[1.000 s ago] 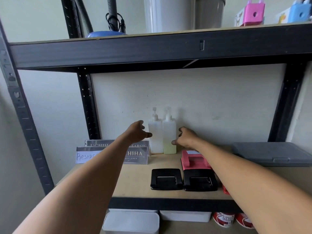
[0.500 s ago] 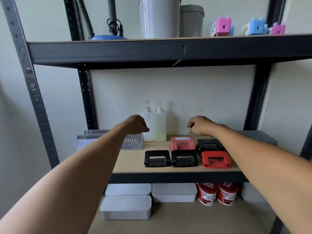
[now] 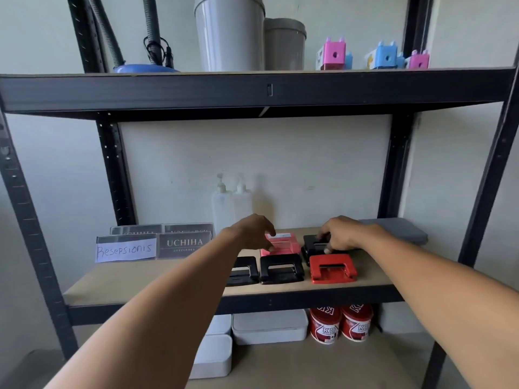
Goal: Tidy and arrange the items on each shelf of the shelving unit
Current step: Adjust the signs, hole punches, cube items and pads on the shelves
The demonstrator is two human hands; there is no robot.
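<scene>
Several hole punches sit on the middle shelf (image 3: 140, 282): two black ones (image 3: 280, 268) in front, a red one (image 3: 332, 268) to their right, a pink one (image 3: 282, 244) and another black one (image 3: 310, 247) behind. My left hand (image 3: 252, 231) hangs over the pink punch, its fingers loosely spread and a fingertip at the punch's left edge. My right hand (image 3: 344, 234) rests on the rear black punch with fingers and thumb curled round its top. Two pump bottles (image 3: 223, 209) stand side by side at the back wall.
Name plates (image 3: 184, 244) and a handwritten card (image 3: 126, 249) stand at the shelf's left. A grey case (image 3: 398, 230) lies at the right. Below are white boxes (image 3: 269, 325) and red cans (image 3: 325, 324). The top shelf holds grey bins (image 3: 229, 32), toy blocks (image 3: 334, 54) and a lamp base (image 3: 146, 69).
Both hands left the pump bottles and dropped to the hole punches, the right one moving right onto the rear black punch. The view pulled back from the shelf.
</scene>
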